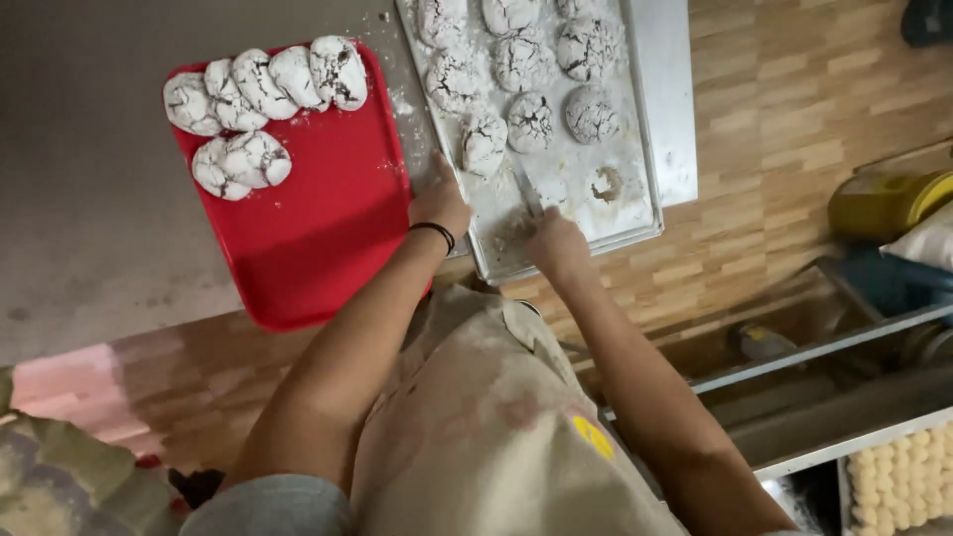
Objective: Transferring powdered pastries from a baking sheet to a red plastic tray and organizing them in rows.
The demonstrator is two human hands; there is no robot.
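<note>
Left hand (440, 201) reaches for a crinkle cookie (483, 142) on the metal tray (645, 119), fingers loose, nothing gripped; right hand (558, 245) steadies the tray, grip unclear; red tray (328, 228) alongside holds finished cookies

One camera sits on the person's head, looking steeply down past the apron (496, 437) and both forearms, from close range, onto the tabletop (89, 199) ahead and the wooden floor (784, 119) alongside. No second view exists.

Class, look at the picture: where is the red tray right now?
In the head view, the red tray lies left of the metal baking sheet, beside the left hand, with powdered cookies piled at its far end.
</note>
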